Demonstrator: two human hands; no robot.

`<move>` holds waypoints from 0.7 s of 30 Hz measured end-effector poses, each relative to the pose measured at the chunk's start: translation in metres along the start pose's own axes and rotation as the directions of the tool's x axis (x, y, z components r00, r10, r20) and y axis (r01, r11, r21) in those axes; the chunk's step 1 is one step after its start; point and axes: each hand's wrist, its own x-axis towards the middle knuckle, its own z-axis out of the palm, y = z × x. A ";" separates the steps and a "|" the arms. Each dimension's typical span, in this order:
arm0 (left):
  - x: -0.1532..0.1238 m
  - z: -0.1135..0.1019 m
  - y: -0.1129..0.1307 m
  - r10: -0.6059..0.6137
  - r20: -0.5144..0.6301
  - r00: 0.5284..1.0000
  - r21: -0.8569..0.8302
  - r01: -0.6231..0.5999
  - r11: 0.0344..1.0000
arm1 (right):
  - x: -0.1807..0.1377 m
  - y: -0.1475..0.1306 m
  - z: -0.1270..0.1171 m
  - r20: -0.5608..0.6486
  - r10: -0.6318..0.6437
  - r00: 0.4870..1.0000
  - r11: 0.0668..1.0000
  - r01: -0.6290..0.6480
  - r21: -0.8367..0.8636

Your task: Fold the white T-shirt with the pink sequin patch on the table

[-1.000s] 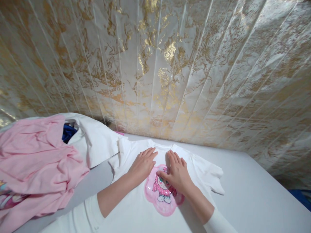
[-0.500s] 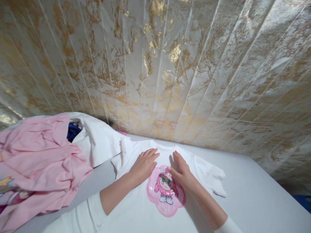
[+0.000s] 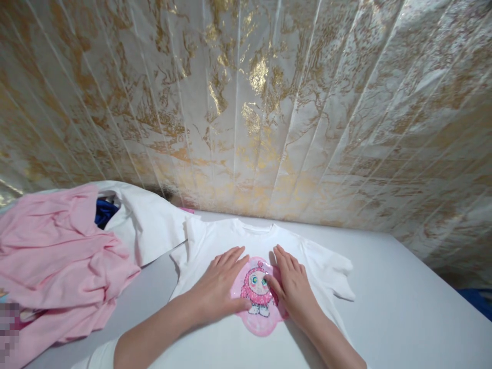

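Observation:
A white short-sleeved T-shirt point(image 3: 215, 240) lies spread on the table, its neckline toward the wall. On its chest is a shiny pink flower-shaped patch point(image 3: 261, 326) showing a sequined doll-like figure. My left hand point(image 3: 222, 283) rests flat on the shirt, its fingers stretched out and its thumb over the patch's left side. Palm down at the patch's right edge lies my right hand point(image 3: 292, 282), its thumb reaching over the figure's face. Both hands are open and grip no cloth. They cover parts of the patch's sides.
Left of the shirt is a heap with a pink garment point(image 3: 57, 246), a white garment point(image 3: 157, 230) and a dark blue cloth point(image 3: 104, 212). The pale table point(image 3: 388, 287) reaches back to a wall covering point(image 3: 246, 128) patterned in gold. Something blue point(image 3: 476, 302) shows beyond the right edge.
My left hand has slid down the shirt, its thumb now spread across the patch. My right hand has moved slightly down and right over the cloth. The camera view has shifted a little.

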 end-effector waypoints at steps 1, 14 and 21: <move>0.001 0.001 -0.005 -0.014 -0.032 0.999 0.015 0.014 1.000 | 0.000 0.002 -0.001 -0.003 0.004 1.000 1.000 -0.004 0.020; -0.009 0.002 -0.019 0.002 -0.024 1.000 0.027 -0.001 1.000 | -0.008 -0.014 -0.028 0.199 -0.203 0.959 0.960 0.155 0.231; -0.005 -0.015 -0.030 -0.060 -0.116 0.991 -0.020 0.058 0.998 | -0.008 -0.016 -0.032 0.234 -0.234 0.944 0.949 0.169 0.267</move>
